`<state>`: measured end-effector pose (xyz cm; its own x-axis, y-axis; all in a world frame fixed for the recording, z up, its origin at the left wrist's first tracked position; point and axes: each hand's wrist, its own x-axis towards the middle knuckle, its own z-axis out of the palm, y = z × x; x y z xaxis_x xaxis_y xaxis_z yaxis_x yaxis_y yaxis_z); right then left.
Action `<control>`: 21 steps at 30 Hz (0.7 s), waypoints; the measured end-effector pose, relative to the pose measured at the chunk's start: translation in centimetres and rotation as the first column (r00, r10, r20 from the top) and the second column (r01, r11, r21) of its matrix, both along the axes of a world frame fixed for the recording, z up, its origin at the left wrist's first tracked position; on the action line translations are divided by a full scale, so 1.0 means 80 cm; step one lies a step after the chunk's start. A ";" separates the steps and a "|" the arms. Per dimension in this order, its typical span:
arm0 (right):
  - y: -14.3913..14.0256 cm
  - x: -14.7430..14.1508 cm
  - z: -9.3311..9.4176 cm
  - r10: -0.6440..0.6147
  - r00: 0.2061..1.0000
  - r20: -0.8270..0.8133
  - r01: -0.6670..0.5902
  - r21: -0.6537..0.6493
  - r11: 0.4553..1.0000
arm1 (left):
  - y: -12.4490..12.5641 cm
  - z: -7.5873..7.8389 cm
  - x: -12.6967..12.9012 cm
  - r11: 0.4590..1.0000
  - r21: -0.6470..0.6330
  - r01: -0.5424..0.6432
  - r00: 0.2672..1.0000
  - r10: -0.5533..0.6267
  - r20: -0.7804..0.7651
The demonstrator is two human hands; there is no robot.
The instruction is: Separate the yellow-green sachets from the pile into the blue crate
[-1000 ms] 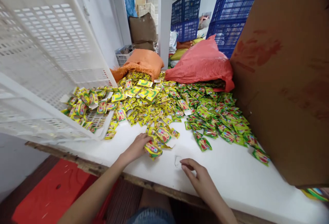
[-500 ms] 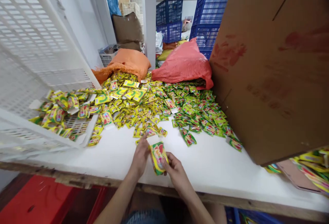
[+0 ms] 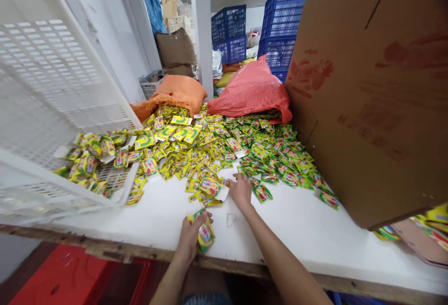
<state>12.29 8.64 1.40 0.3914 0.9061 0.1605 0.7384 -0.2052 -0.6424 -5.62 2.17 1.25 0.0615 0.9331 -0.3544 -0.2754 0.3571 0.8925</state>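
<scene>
A big heap of small yellow-and-green sachets [image 3: 224,149] covers the far half of a white table [image 3: 301,230]. My left hand [image 3: 192,237] is near the table's front edge, closed around a small bunch of sachets [image 3: 205,234]. My right hand [image 3: 241,189] reaches forward to the near edge of the heap, its fingers resting on loose sachets beside a larger packet [image 3: 210,187]. Whether it grips one I cannot tell.
A white perforated crate [image 3: 52,109] lies tipped on the left with sachets spilling from it. A large cardboard box [image 3: 378,95] leans in at the right. Orange sack [image 3: 178,91] and red sack [image 3: 254,90] sit behind the heap; blue crates [image 3: 280,25] stand farther back. A red stool [image 3: 59,281] is below.
Both hands held the bunch of sachets together half a second ago. Now the left hand keeps it near the table edge and the right hand has gone forward to the heap.
</scene>
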 end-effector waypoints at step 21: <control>-0.049 0.165 0.038 0.522 0.822 0.226 -0.455 -0.291 0.842 | -0.006 0.012 0.008 0.993 0.030 0.112 0.988 -0.115 0.099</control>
